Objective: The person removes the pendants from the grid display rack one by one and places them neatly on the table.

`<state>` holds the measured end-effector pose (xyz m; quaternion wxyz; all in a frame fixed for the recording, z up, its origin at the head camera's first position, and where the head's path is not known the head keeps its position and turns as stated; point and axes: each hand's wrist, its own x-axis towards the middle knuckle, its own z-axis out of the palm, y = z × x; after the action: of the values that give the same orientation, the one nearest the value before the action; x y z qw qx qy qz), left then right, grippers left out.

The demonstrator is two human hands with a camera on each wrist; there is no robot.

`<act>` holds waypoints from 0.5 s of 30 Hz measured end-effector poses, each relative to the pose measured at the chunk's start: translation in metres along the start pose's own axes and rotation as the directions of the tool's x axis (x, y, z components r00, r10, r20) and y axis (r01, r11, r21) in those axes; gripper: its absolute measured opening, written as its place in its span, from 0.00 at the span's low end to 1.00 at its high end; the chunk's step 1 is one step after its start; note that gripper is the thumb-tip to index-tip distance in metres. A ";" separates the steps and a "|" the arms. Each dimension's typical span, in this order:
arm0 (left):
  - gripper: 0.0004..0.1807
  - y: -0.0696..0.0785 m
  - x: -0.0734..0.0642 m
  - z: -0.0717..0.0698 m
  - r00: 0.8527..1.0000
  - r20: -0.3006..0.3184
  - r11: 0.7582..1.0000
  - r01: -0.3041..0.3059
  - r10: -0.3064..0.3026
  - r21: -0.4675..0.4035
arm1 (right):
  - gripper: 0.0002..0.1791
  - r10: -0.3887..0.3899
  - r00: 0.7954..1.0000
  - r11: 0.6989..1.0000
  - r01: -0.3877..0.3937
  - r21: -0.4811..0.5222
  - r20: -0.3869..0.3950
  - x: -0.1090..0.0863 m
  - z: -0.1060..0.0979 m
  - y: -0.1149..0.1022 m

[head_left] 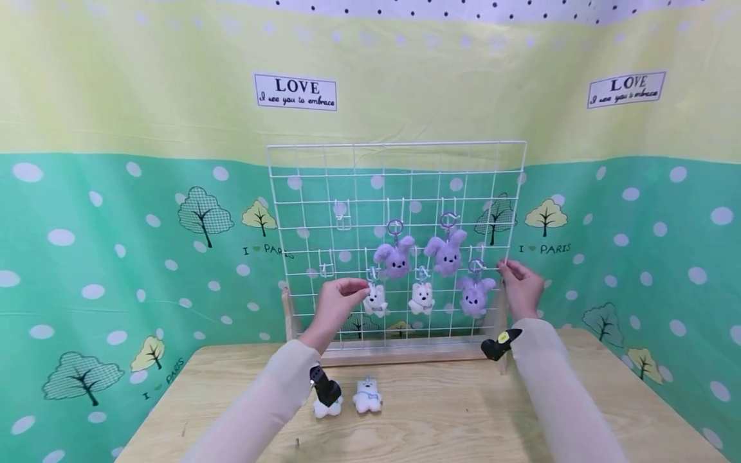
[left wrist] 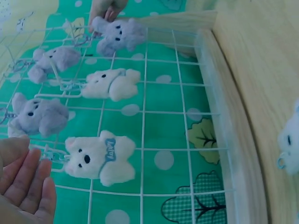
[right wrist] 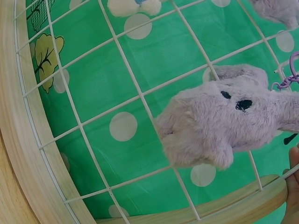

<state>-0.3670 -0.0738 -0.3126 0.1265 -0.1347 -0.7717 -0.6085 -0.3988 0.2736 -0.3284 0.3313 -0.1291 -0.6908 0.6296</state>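
My left hand (head_left: 337, 302) is beside a white bear keychain (head_left: 376, 301) hanging from a hook on the white wire grid rack (head_left: 399, 173). In the left wrist view, its fingers lie almost straight beside the chain, and nothing shows between them. My right hand (head_left: 523, 286) pinches the rack's right edge wire. A second white bear keychain (head_left: 421, 299) hangs beside the first. Purple rabbit keychains hang there too: one upper left (head_left: 396, 257), one upper right (head_left: 448, 253), one lower right (head_left: 475, 297).
Two bare hooks, an upper one (head_left: 343, 218) and a lower one (head_left: 327, 267), sit on the rack's left side. On the wooden table (head_left: 434, 411) lie a white bear (head_left: 368, 395) and another white bear (head_left: 325, 409) partly hidden by the left wrist camera. A wooden base (head_left: 405, 354) supports the rack.
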 end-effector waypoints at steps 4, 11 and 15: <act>0.10 0.000 0.008 0.006 0.998 -0.054 1.000 0.018 -0.017 0.024 | 0.20 0.011 1.000 1.000 -0.011 -0.004 -0.001 0.000 0.000 0.001; 0.11 -0.001 0.016 0.016 0.995 -0.102 0.999 0.016 -0.011 0.052 | 0.20 0.010 1.000 1.000 -0.010 -0.001 -0.002 0.000 0.000 0.001; 0.10 -0.001 0.018 0.021 0.991 -0.133 0.997 0.010 0.000 0.074 | 0.20 0.000 1.000 1.000 0.000 0.005 -0.004 0.001 0.000 0.001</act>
<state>-0.3849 -0.0523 -0.3113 0.1813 -0.0872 -0.7839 -0.5874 -0.3997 0.2738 -0.3291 0.3330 -0.1293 -0.6887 0.6310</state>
